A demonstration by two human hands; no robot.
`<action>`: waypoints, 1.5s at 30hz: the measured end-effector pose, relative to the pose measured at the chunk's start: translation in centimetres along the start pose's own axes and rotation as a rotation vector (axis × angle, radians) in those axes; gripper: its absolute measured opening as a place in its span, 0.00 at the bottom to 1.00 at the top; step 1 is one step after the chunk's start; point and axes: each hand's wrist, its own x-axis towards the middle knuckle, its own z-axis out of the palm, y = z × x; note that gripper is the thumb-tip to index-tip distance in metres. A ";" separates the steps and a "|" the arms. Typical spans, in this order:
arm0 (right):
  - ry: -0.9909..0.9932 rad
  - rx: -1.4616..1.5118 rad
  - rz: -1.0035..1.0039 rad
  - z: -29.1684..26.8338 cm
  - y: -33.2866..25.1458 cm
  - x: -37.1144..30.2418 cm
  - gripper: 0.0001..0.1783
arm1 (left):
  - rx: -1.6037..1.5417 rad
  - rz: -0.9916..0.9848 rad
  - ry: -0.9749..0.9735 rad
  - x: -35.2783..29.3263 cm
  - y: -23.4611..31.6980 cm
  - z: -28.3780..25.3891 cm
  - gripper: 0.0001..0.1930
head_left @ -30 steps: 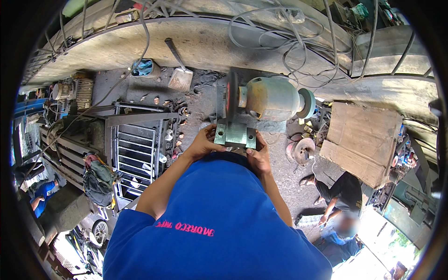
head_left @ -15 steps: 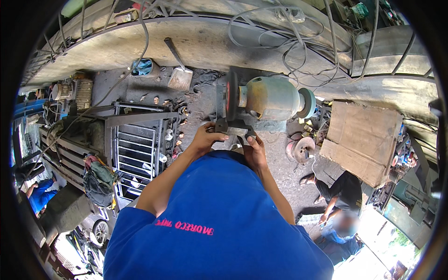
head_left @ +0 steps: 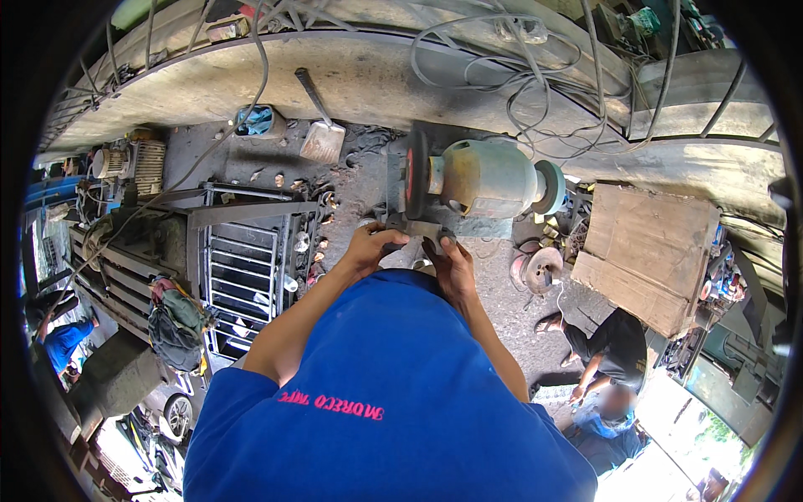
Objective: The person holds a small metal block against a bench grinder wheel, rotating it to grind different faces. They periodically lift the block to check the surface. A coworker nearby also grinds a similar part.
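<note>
Both my hands hold a dark metal block point(head_left: 423, 227) in front of my chest, close to the near side of a bench grinder point(head_left: 489, 177). My left hand point(head_left: 369, 250) is closed on the block's left end, its thumb along the near side. On the right end my right hand point(head_left: 456, 266) is closed, fingers partly hidden. Just beyond the block is the grinder's black and red left wheel point(head_left: 416, 173); whether they touch I cannot tell. A pale green wheel point(head_left: 549, 187) sits on the grinder's other end.
Left stands a metal rack point(head_left: 242, 263) with bars. A dustpan point(head_left: 323, 142) and a bin point(head_left: 261, 122) lie by the far wall. Right are a cable reel point(head_left: 537, 269) and a cardboard-covered surface point(head_left: 644, 243). One person point(head_left: 606, 360) crouches lower right; another point(head_left: 67, 343) is far left.
The metal block has tilted and shifted slightly in my hands, and my right fingers have moved a little. At the far left, the other person has changed posture.
</note>
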 end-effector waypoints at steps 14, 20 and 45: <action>-0.136 -0.174 -0.047 0.3 0.6 0.1 0.30 | -0.131 0.037 -0.080 -1.9 0.0 -1.7 0.27; -0.155 -0.196 -0.030 1.4 0.4 0.6 0.28 | -0.230 -0.032 -0.027 -2.2 0.2 -1.6 0.26; -0.188 -0.242 -0.025 -0.7 0.3 -0.6 0.38 | 0.017 0.124 -0.069 -3.0 0.1 -1.6 0.35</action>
